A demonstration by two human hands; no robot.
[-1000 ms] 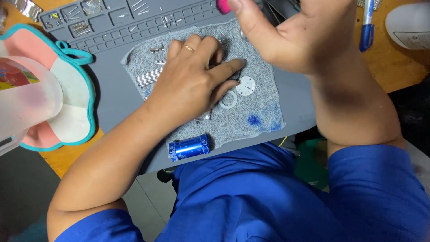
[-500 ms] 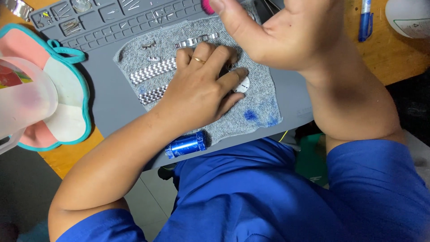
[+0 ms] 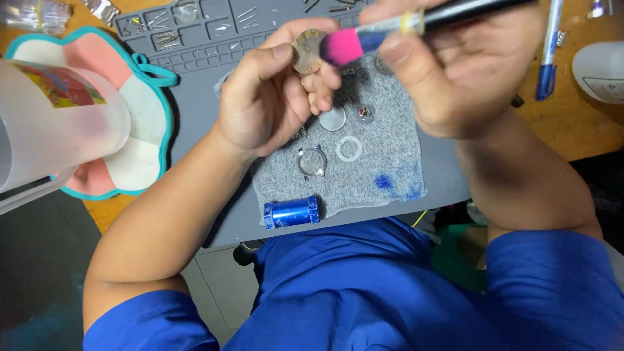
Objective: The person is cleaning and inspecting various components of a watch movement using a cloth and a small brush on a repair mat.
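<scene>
Round metal disc (image 3: 307, 51): pinched at its edge in my left hand (image 3: 270, 97), above the grey cloth (image 3: 383, 153). Pink-tipped brush (image 3: 351, 44): clasped in my right hand (image 3: 468, 71), tip touching the disc.

Wooden table (image 3: 588, 130) under grey mat (image 3: 195, 110), pen (image 3: 548, 58), coaster (image 3: 140, 156).

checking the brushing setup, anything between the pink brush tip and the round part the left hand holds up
Nothing visible: the pink brush tip in the right hand meets the round part pinched by the left hand.
</scene>
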